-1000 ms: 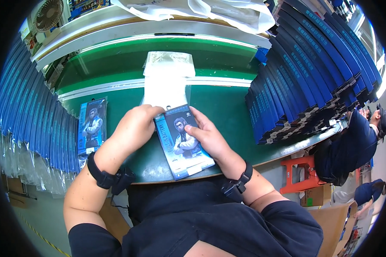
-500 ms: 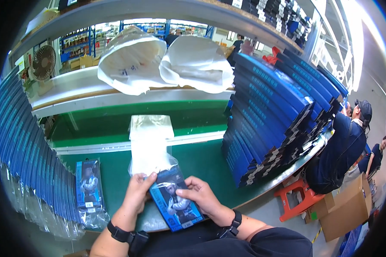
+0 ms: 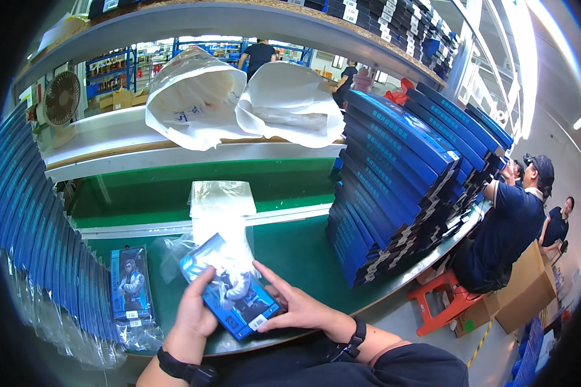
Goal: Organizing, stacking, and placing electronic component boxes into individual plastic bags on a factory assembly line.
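Note:
Near the front edge of the table I hold a flat blue box (image 3: 239,303) with a printed figure on it, tilted so its top points up and left. My left hand (image 3: 197,306) grips its left edge, thumb on the front. On the lower right edge my right hand (image 3: 297,304) is closed, with its index finger stretched along the side. Loose clear plastic (image 3: 173,257) sticks out past the box's upper left end. Just beyond lies a stack of clear plastic bags (image 3: 221,198), partly washed out by glare.
Bagged blue boxes (image 3: 45,238) stand stacked at left, beside another bagged box (image 3: 130,284) on the green table (image 3: 290,248). Tall piles of blue boxes (image 3: 394,174) rise at right. Two white bags (image 3: 290,106) hang from the shelf. A co-worker (image 3: 507,219) sits at right.
The box has turned so its top leans left, and glare now covers its upper part. Its loose plastic has swung from the top to the upper left. My left hand has moved down its edge.

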